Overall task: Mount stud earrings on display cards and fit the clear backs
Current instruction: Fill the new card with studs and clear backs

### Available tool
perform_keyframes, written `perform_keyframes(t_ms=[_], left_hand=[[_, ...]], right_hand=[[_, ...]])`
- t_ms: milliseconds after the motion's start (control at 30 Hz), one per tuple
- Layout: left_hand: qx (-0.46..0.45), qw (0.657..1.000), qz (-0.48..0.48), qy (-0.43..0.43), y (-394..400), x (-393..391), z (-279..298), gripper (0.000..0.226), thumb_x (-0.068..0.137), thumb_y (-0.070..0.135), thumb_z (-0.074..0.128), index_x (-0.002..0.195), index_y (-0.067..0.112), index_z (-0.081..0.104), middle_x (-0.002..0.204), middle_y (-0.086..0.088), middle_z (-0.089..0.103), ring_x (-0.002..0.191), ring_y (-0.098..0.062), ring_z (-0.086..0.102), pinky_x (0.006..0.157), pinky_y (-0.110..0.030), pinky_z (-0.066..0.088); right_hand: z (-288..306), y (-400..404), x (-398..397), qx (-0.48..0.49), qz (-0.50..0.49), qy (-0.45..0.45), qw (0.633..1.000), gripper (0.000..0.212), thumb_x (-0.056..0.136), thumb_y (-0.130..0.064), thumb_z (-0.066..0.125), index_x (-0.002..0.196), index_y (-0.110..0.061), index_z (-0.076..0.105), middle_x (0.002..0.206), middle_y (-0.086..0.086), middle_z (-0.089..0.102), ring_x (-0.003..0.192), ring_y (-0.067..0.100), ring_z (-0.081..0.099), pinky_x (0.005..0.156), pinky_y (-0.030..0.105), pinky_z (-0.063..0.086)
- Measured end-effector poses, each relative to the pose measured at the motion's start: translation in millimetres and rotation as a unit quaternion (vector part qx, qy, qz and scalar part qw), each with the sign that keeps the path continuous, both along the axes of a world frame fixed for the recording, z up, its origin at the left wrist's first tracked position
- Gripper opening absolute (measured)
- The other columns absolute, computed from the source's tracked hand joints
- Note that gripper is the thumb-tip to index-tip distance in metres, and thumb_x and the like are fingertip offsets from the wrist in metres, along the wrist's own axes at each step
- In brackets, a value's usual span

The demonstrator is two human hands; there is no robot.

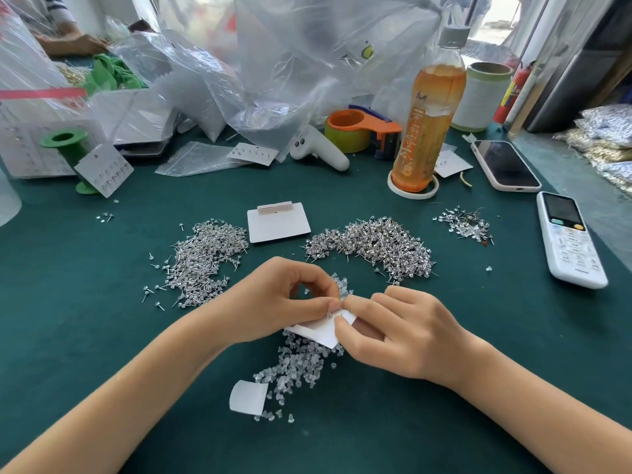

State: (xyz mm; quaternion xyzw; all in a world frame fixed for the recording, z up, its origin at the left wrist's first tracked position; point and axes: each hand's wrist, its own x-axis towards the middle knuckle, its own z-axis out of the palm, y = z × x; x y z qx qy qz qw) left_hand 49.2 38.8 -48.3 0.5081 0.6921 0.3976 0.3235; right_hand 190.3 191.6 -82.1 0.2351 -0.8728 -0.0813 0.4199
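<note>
- The green bench (pixel 102 336) carries loose stock on every side of the work: a stud heap to the left (pixel 205 258), a larger stud heap to the right (pixel 372 248), and a spill of clear backs (pixel 301 364) just near of the hands. I judge a careless sweep of either forearm could mix or scatter them.
- The display card (pixel 325 331) is held above the clear backs, near the middle of the bench. The left hand (pixel 273 302) has its grip narrow, thumb and forefinger pinched at the card's top edge, apparently on a stud. The right hand (pixel 403 333) pinches the card's right edge between thumb and fingers.
- The card bends where the right hand holds it; too hard a squeeze could, I think, crease it or tear a hole.
- The tea bottle (pixel 427 121) stands in a ring at the far right, near the phone (pixel 506 165); a knock would likely wet the cards around it.
- A dropped stud or back would probably vanish among the spill below.
- Hidden: the card's face and its holes are turned away or covered by fingers, so I cannot tell how many studs are mounted.
- Whether a clear back sits between the left fingertips is too small to make out.
- A spare card (pixel 278 222) lies far of the hands, its front unseen.
</note>
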Motion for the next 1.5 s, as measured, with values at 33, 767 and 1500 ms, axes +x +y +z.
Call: perform_keyframes(t_ms=[33, 767, 1500], left_hand=[[-0.006, 1.000, -0.006, -0.002, 0.8, -0.7, 1.7, 0.007, 0.087, 0.023, 0.068, 0.080, 0.024, 0.069, 0.064, 0.014, 0.060, 0.056, -0.025, 0.035, 0.050, -0.037, 0.031], [0.003, 0.972, 0.110, 0.208, -7.0, -23.8, -12.7, 0.010, 0.076, 0.022, 0.078, 0.079, 0.028, 0.071, 0.078, 0.016, 0.070, 0.078, 0.001, 0.063, 0.071, -0.007, 0.044], [0.041, 0.982, 0.173, 0.062, 3.0, -32.3, 0.9, 0.011, 0.089, 0.011, 0.063, 0.082, 0.020, 0.063, 0.072, 0.011, 0.062, 0.064, 0.001, 0.052, 0.066, -0.012, 0.042]], right_hand=[[-0.1, -0.1, 0.3, 0.001, 0.001, 0.001, 1.000, 0.042, 0.064, 0.004, 0.074, 0.096, -0.014, 0.053, 0.074, 0.006, 0.069, 0.047, 0.017, 0.043, 0.042, 0.026, 0.037], [4.8, 10.1, -3.2, -0.520, -0.081, -0.009, 0.850, 0.019, 0.083, -0.014, 0.067, 0.092, -0.022, 0.053, 0.075, -0.009, 0.067, 0.046, 0.020, 0.040, 0.043, 0.027, 0.039], [10.4, 17.7, 0.5, -0.107, 0.028, 0.010, 0.994, 0.023, 0.085, 0.006, 0.058, 0.097, -0.014, 0.055, 0.075, 0.003, 0.071, 0.051, 0.015, 0.054, 0.043, 0.024, 0.042]])
